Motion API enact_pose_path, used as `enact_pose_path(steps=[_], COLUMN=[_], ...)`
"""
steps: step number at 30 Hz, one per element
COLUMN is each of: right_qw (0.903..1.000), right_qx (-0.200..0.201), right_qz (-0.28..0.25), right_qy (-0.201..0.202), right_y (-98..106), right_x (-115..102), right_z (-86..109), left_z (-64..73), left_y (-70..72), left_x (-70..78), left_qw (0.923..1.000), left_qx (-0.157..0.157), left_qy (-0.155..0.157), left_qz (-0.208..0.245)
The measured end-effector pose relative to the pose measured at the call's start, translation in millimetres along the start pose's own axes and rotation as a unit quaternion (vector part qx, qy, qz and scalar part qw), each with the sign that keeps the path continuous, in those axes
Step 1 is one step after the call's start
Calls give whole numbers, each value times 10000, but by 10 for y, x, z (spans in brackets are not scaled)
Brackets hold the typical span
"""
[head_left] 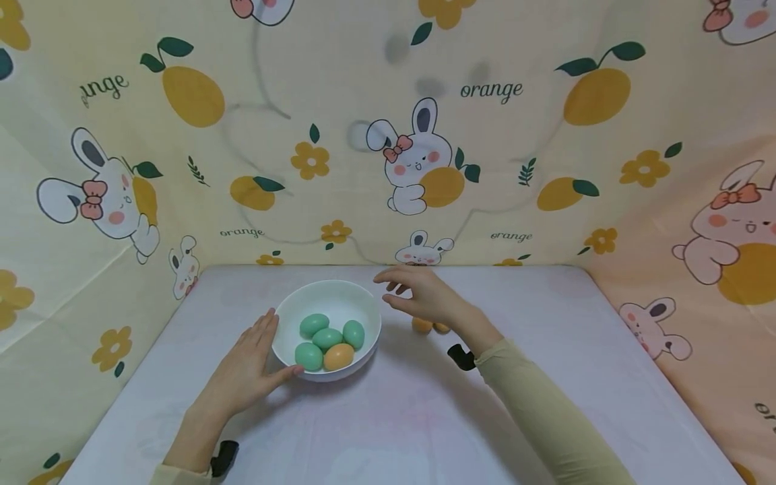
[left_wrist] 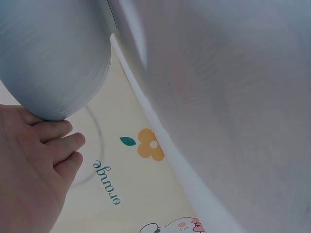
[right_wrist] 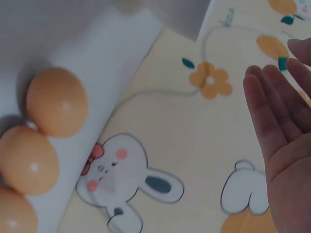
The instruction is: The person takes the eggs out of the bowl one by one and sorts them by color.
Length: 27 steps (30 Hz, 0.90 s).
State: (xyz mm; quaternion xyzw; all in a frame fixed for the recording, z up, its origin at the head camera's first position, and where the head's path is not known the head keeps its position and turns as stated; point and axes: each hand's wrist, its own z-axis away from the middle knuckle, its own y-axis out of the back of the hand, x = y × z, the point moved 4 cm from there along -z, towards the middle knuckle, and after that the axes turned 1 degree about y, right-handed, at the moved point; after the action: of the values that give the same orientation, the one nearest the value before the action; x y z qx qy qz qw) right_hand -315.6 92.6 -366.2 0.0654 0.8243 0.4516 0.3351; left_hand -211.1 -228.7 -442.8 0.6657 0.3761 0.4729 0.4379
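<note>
A white bowl (head_left: 287,306) stands on the table with several green eggs (head_left: 328,338) and one orange egg (head_left: 338,357) in it. My left hand (head_left: 245,374) rests against its left side, fingers extended along the outside and thumb at the front rim. The left wrist view shows these fingers touching the bowl's outer wall (left_wrist: 53,58). Just past the bowl's right rim, my right hand (head_left: 424,296) hovers with loosely bent fingers and nothing in them. Under the right wrist lie orange eggs (head_left: 422,325), partly hidden; the right wrist view has three in a row, the middle egg (right_wrist: 30,160) whole.
The table (head_left: 388,431) has a pale cloth cover. A patterned backdrop (head_left: 364,101) with rabbits and oranges rises along its back and both sides. Black bands (head_left: 462,357) sit at both wrists, beside light green sleeves (head_left: 539,411).
</note>
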Motion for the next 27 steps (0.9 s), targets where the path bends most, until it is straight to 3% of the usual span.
enact_pose_path(steps=[5, 14, 27], right_qw=[9984, 9885, 9721], right_qx=[-504, -1464, -2312], right_qz=[-156, -309, -205], right_qy=[207, 226, 348], right_y=[-123, -416, -851], right_x=[-82, -228, -284], right_z=[-126, -282, -422], left_z=[-6, -4, 3], left_y=[5, 6, 18], left_x=[8, 0, 4], left_qw=[10000, 10000, 10000], left_qx=[6, -17, 10], left_qy=[34, 63, 36], left_qz=[-48, -22, -2])
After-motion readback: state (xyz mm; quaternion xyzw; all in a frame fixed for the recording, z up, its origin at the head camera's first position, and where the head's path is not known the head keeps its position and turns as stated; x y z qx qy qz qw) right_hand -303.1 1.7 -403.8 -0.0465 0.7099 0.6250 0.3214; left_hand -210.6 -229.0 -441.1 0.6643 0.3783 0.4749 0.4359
